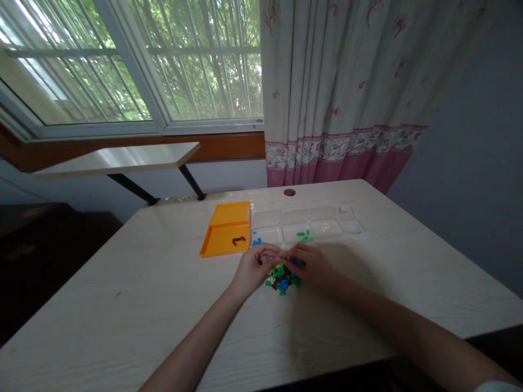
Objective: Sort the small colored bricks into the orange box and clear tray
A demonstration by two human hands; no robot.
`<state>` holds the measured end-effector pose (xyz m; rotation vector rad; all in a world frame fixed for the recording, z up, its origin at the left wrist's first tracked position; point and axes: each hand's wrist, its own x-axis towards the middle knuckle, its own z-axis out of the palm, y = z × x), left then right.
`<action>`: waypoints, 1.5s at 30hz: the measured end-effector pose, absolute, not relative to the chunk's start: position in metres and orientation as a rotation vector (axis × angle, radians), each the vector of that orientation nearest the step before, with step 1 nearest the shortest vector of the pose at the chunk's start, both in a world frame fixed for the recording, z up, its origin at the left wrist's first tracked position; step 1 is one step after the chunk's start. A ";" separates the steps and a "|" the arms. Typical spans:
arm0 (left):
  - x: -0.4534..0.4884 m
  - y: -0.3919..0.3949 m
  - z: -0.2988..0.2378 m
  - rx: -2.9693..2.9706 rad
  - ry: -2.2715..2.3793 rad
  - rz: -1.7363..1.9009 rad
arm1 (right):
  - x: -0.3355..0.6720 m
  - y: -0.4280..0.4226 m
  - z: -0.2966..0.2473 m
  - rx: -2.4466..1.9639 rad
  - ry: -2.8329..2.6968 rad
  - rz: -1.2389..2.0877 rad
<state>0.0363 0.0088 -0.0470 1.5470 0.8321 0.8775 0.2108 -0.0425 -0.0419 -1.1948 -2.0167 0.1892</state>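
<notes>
A heap of small plastic pieces (281, 283) in green, blue, dark brown and yellow lies on the table. At its left edge is my left hand (255, 268), thumb and fingers drawn together in a pinch. My right hand (312, 265) curls over the heap's right side, and its fingertips meet those of my left hand. Whatever is between the fingers is too small to make out. Just beyond my hands, clear plastic boxes hold blue pieces (256, 241), green pieces (304, 234) and a few yellow pieces (325, 227). Dark brown pieces (238, 240) sit in an opened orange case (229, 213).
The pale wooden table (143, 294) has a round cable hole (290, 192) near its back edge. A raised shelf (134, 157) on black brackets stands at the back left. Behind are a barred window and a floral curtain (327, 109).
</notes>
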 end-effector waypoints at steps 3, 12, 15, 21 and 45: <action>0.036 0.008 -0.048 1.533 0.795 0.861 | 0.210 -0.042 -0.043 -1.201 -1.974 0.195; 0.030 0.012 -0.050 1.822 0.843 0.831 | 0.210 -0.040 -0.043 -1.172 -1.988 0.158; 0.021 0.014 -0.042 2.169 0.929 0.738 | 0.220 -0.037 -0.040 -1.162 -1.930 0.045; 0.011 0.016 -0.032 2.625 1.035 0.477 | 0.248 -0.032 -0.024 -1.201 -1.771 -0.114; 0.015 0.017 -0.038 2.692 0.983 0.384 | 0.256 -0.029 -0.021 -1.245 -1.833 -0.230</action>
